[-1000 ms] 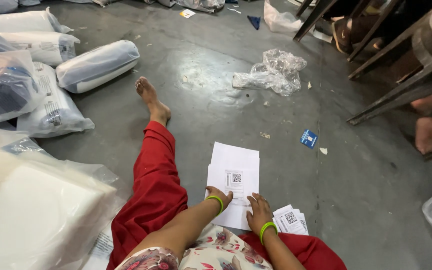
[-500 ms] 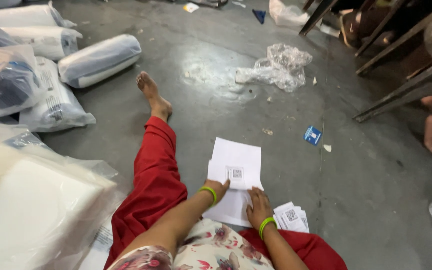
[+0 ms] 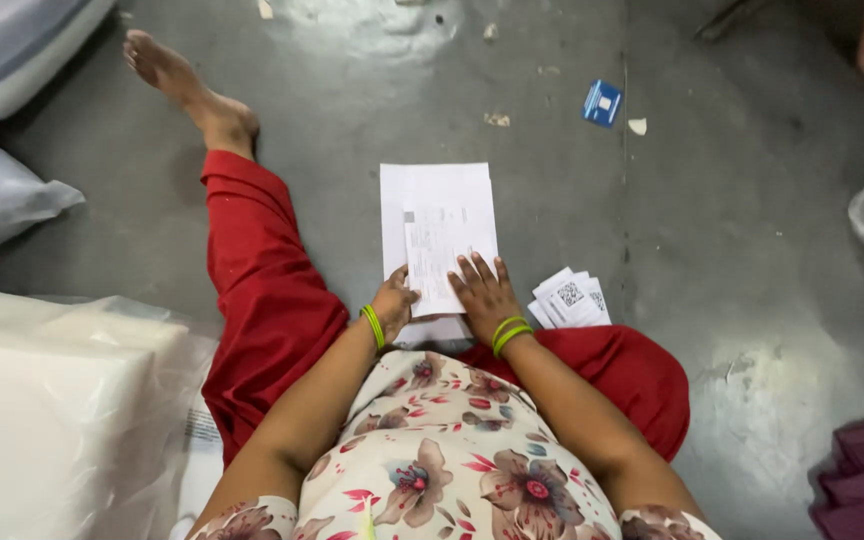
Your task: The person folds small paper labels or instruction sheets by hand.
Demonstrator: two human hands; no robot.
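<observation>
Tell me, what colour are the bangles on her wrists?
Bright green bangles, one on the left wrist and two on the right, seen clearly in the head view.

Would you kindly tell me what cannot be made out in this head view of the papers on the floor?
- Printed sheet: its text is too small to read.
- Lower sheets: mostly covered by the top one.
- Left hand fingertips: curled at the paper's edge, unclear whether they pinch it.
- Small slips: partly behind the right hand.
- White bundle: cut off by the left edge.
</observation>
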